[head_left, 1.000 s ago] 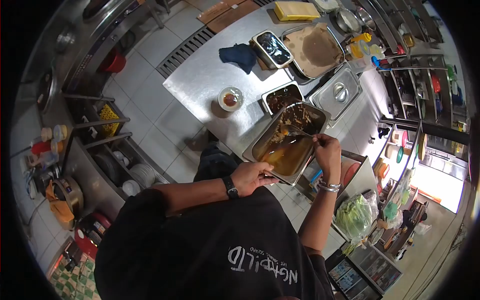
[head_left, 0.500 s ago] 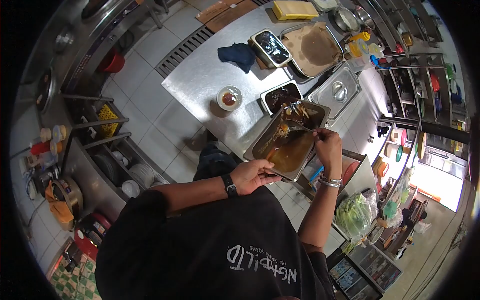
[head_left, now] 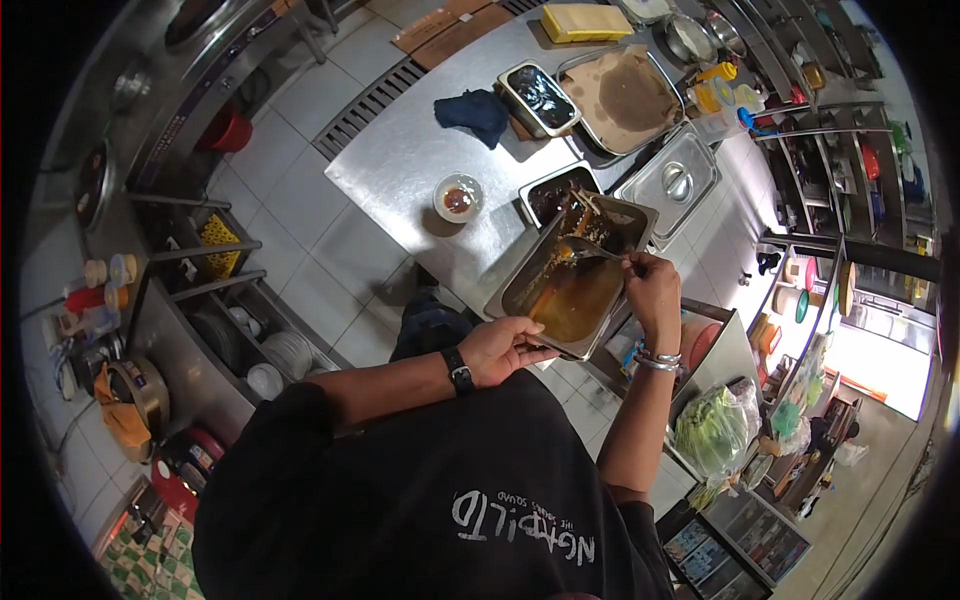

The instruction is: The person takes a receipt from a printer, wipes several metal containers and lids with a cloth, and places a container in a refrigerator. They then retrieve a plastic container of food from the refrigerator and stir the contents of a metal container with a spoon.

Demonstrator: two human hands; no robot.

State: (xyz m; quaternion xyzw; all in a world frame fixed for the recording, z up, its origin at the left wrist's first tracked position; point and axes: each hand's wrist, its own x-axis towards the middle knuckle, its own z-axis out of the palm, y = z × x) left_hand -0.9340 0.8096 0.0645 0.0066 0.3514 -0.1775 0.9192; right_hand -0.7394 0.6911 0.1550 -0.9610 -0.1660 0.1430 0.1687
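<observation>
My left hand [head_left: 500, 350], with a watch on its wrist, grips the near left corner of a deep steel pan [head_left: 505, 300]. The pan holds brown liquid and stringy bits gathered toward its far end. Between the fingers of my right hand [head_left: 653, 290] is the handle of a spoon [head_left: 590, 250], its bowl down in the pan among the bits. The pan's far edge overlaps a smaller steel container [head_left: 530, 213] of dark sauce. To the left on the steel table [head_left: 375, 170] stands a small bowl [head_left: 470, 183] with a little reddish-brown sauce.
A second container [head_left: 540, 98] of dark liquid stands farther back, beside a dark blue cloth [head_left: 470, 118]. A paper-lined tray [head_left: 590, 90] and a steel lid [head_left: 660, 195] lie to the right. At the back is a yellow box [head_left: 588, 22]. Bagged greens [head_left: 712, 420] lie at lower right.
The spoon in my right hand has shifted slightly within the pan, and the bits around it have moved a little. My left hand keeps its hold on the pan.
</observation>
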